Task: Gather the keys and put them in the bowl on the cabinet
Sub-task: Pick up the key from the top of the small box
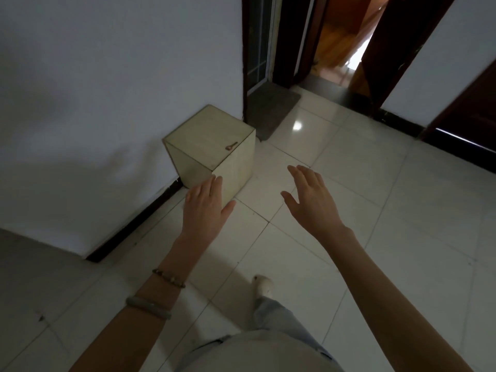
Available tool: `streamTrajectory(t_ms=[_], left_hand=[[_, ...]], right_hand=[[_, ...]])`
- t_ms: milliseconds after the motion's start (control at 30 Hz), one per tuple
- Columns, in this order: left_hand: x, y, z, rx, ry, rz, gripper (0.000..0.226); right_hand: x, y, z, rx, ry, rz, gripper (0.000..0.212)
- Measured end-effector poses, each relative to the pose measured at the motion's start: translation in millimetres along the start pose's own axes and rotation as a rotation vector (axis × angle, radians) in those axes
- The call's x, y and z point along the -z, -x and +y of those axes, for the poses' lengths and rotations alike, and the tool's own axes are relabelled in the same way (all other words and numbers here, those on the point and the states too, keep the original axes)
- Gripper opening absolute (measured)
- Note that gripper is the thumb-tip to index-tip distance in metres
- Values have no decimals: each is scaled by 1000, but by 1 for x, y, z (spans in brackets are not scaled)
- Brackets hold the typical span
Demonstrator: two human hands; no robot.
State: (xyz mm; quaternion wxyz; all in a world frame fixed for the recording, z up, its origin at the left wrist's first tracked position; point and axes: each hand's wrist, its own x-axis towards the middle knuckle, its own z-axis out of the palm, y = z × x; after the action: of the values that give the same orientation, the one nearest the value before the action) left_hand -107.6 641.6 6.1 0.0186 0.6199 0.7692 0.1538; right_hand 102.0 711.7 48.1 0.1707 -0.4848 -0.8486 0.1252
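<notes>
A small brown key (231,146) lies on top of a pale wooden cube box (236,170) that stands on the floor against the white wall. My left hand (205,206) hovers in front of the box's near corner, fingers flat and together, holding nothing. My right hand (311,198) is stretched out to the right of the box over the tiles, fingers apart and empty. Both hands are nearer to me than the key. No bowl or cabinet is in view.
Glossy white floor tiles (375,210) spread ahead. A grey mat (271,108) lies before a dark doorway (338,36) beyond the box. Dark door frames stand at the right. My foot in a white shoe (264,285) is below the hands.
</notes>
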Motion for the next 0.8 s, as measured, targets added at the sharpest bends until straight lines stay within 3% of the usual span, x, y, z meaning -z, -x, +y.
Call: streamTrajectory(t_ms=[267, 800], left_hand=[[-34, -101, 29, 65, 12, 2, 56], [-89, -282, -1, 167, -25, -47, 59]], right_hand=[[9, -105, 71, 13, -52, -2, 54], [-45, -298, 134, 31, -79, -58, 53]])
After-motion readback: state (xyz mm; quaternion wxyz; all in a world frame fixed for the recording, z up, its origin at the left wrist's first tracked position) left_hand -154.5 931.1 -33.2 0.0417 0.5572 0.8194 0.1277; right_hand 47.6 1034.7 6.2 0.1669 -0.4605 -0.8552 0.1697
